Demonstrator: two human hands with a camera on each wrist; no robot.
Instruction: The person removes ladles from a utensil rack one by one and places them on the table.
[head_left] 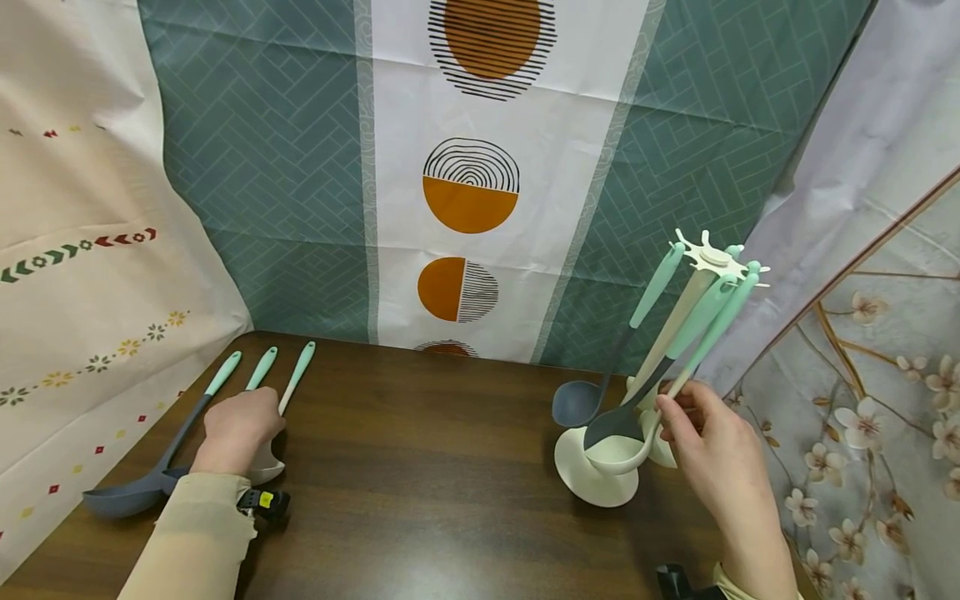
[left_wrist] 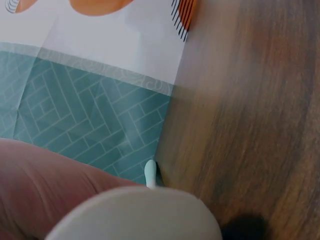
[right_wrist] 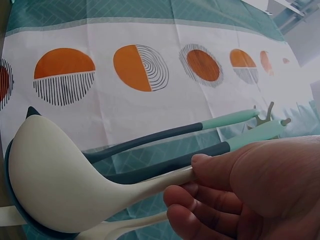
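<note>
On the right, my right hand [head_left: 716, 454] pinches the pale neck of a cream ladle [right_wrist: 60, 175] between thumb and fingers. The ladle has a mint handle and stands upright against a cream utensil stand [head_left: 712, 258]. A dark turner [head_left: 615, 423] and a dark ladle [head_left: 576, 404] hang beside it. My left hand [head_left: 243, 429] is curled low over utensils lying at the table's left. A mint handle [head_left: 262, 367] runs under it; I cannot tell whether the fingers grip it. Next to the hand lies a cream-headed utensil [head_left: 266, 467], its rounded head close in the left wrist view.
A long dark ladle [head_left: 127, 498] with a mint handle lies left of my left hand. The brown wooden table [head_left: 435, 467] stretches between the hands. Patterned cloth [head_left: 472, 292] hangs behind, with a flowered curtain [head_left: 862, 450] on the right.
</note>
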